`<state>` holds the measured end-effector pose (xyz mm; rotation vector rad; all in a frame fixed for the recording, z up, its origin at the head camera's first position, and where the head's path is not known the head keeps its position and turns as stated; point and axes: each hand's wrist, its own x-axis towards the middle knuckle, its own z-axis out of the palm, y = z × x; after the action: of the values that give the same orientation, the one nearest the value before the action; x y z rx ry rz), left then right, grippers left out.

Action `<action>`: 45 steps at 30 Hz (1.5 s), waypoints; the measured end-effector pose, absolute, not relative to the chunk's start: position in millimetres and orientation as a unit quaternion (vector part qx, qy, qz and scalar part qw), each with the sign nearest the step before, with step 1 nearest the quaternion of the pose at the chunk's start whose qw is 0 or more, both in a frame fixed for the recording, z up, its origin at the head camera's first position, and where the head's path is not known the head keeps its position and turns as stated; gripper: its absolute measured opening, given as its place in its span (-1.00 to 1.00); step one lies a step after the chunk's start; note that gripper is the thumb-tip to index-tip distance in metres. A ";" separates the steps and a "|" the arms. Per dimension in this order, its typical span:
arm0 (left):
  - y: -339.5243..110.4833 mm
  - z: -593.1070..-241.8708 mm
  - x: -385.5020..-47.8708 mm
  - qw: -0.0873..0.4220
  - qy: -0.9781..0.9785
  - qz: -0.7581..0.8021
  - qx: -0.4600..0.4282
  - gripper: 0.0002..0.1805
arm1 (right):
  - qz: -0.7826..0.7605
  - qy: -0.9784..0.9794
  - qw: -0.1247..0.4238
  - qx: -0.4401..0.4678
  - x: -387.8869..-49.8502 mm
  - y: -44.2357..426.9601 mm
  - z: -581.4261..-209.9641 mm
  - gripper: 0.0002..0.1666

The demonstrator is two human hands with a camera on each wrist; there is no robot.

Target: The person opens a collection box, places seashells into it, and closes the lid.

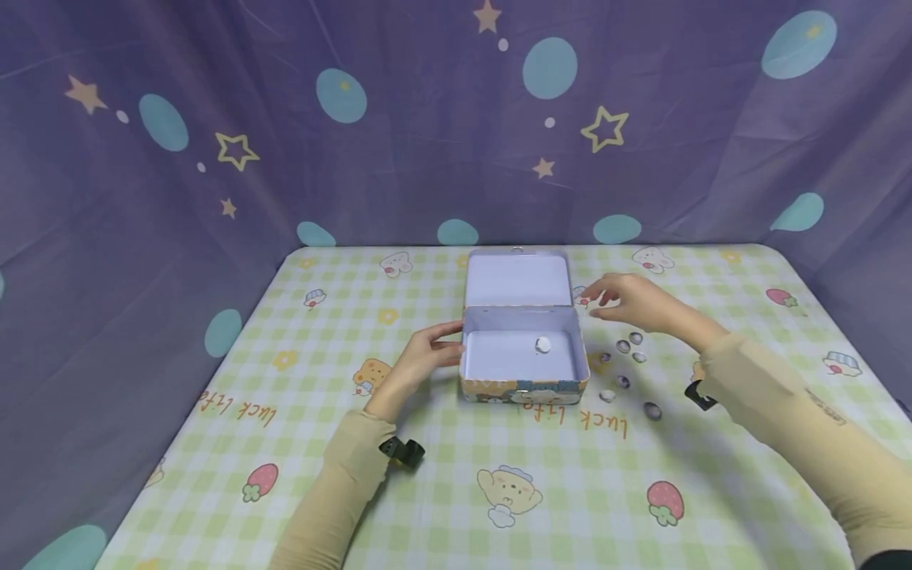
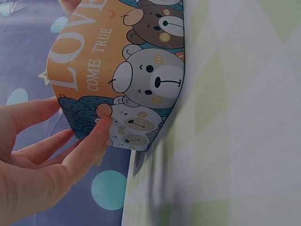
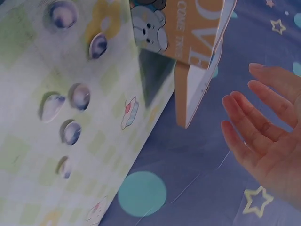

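A tin box (image 1: 523,356) with bear pictures and orange sides stands on the table, its lid (image 1: 518,279) raised at the back. One white shell (image 1: 543,345) lies inside it. My left hand (image 1: 420,360) touches the box's left side; in the left wrist view the fingertips of this hand (image 2: 51,160) rest on the printed side wall. To the right of the lid my right hand (image 1: 630,302) is held in the air, and the right wrist view shows this hand (image 3: 268,127) empty, fingers loosely spread. Several small shells (image 3: 81,97) lie on the cloth right of the box.
A green-and-white checked cloth (image 1: 427,507) with cartoon prints covers the table. A purple curtain (image 1: 427,158) with stars and blue spots hangs behind and at both sides. The shell nearest the front edge (image 1: 651,411) lies just right of the box's front corner.
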<state>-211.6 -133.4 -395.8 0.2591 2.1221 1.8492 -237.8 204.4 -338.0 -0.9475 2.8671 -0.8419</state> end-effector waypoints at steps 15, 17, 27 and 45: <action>-129.9 -371.7 -198.6 0.168 0.746 0.638 0.088 -0.45 | -0.282 0.927 -0.007 -0.247 -241.1 239.5 -363.2 -0.72; -129.3 -371.4 -197.9 0.167 0.746 0.638 0.090 -0.45 | -0.283 0.928 -0.004 -0.241 -241.8 243.9 -367.5 -0.72; -129.1 -372.2 -197.7 0.165 0.744 0.641 0.089 -0.45 | -0.284 0.934 0.019 -0.216 -246.6 264.1 -386.5 -0.67; -129.7 -372.1 -198.0 0.167 0.743 0.642 0.089 -0.46 | -0.267 0.947 0.055 -0.172 -249.6 287.4 -409.2 -0.64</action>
<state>-198.0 -129.7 -372.1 0.2545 2.1146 1.8254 -249.6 287.4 -409.2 -0.5236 2.8747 -0.8095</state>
